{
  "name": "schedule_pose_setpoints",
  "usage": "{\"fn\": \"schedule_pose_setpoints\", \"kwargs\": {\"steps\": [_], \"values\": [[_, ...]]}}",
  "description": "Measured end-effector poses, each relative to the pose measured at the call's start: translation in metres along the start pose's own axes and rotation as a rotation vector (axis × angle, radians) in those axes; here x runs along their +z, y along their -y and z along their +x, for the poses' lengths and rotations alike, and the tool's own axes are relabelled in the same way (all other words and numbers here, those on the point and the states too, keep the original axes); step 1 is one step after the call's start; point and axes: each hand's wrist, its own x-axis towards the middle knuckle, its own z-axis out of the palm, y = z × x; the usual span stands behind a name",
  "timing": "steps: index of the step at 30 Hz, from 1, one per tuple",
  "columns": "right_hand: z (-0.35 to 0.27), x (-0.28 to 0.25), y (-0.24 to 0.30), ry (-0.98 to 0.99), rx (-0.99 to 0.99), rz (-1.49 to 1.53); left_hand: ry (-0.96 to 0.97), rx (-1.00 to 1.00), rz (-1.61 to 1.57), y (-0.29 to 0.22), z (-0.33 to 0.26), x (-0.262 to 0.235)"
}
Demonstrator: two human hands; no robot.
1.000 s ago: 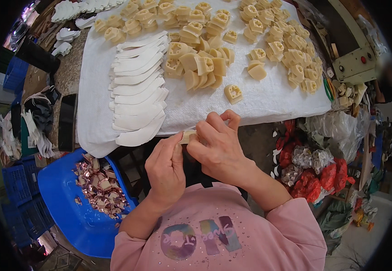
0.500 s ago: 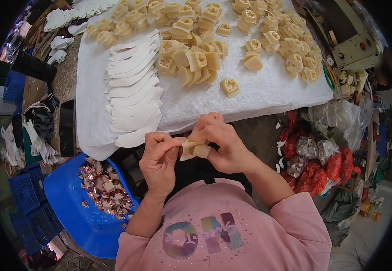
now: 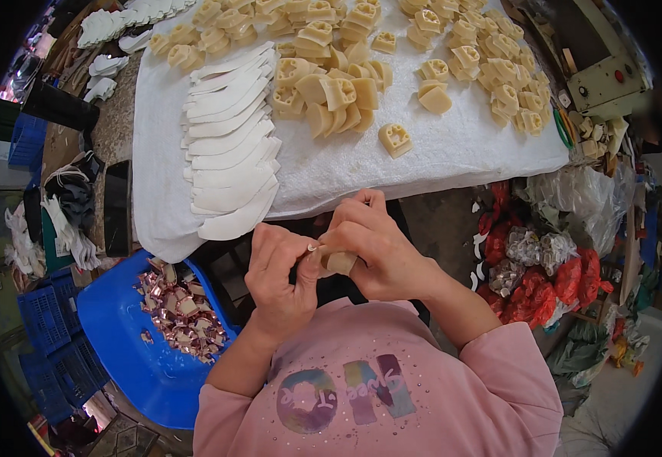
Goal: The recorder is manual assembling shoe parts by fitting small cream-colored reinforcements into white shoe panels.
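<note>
Workshop, given over to handwork in quantity — many like parts laid out together. White-cloth-covered worktable [image 3: 460, 171] bears clusters of cream-coloured, hollow-topped blocks [image 3: 338, 93] and an overlapping row of flat, curved white strips [image 3: 228, 148]. Lower left: a blue plastic basin [image 3: 113, 320] of shiny copper-pink pieces [image 3: 186, 320], blue slatted plastic crates [image 3: 41, 316] beside it. Right side: pale box-shaped housing with red button [image 3: 597, 90]; below — red plastic bags [image 3: 533, 289], bulging, among crumpled clear plastic sheeting [image 3: 586, 206].
</note>
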Motion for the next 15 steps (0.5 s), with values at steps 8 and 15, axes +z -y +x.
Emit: {"fn": "schedule_pose_setpoints", "kwargs": {"steps": [8,15], "values": [[-0.0022,0.0039,0.0036,0.096,-0.020,-0.013,0.007,-0.076,-0.043,0.0060,-0.0056,0.0018],[0.0059,0.0033,0.0003,-0.091,-0.180,-0.196,-0.165,0.142,0.032,0.0067,-0.0073,-0.0066]]}}
